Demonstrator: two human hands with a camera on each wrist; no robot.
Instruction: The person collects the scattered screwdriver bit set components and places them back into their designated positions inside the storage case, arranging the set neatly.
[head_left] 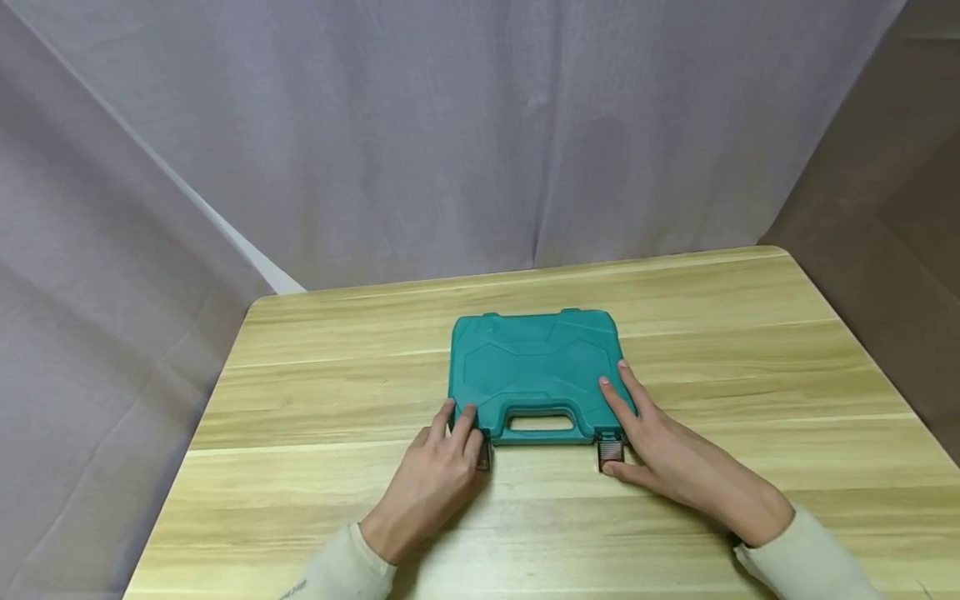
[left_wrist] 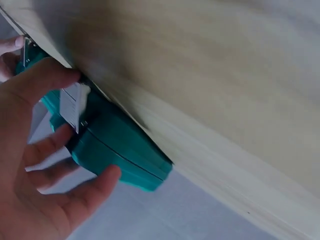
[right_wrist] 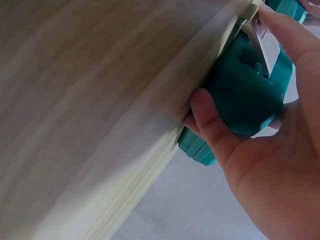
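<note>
Teal plastic case (head_left: 534,367) lies flat and closed, mid-bench on the wooden bench (head_left: 750,367), handle edge toward the person, metal latches (head_left: 611,451) at both near corners. Left hand (head_left: 438,479) grip is on the near-left corner, thumb on that latch (left_wrist: 74,105), fingers curled round the case edge. Right hand (head_left: 667,454) grip clasps the near-right corner, fingers over the lid, thumb at its latch; grey curtain (head_left: 480,125) behind.
</note>
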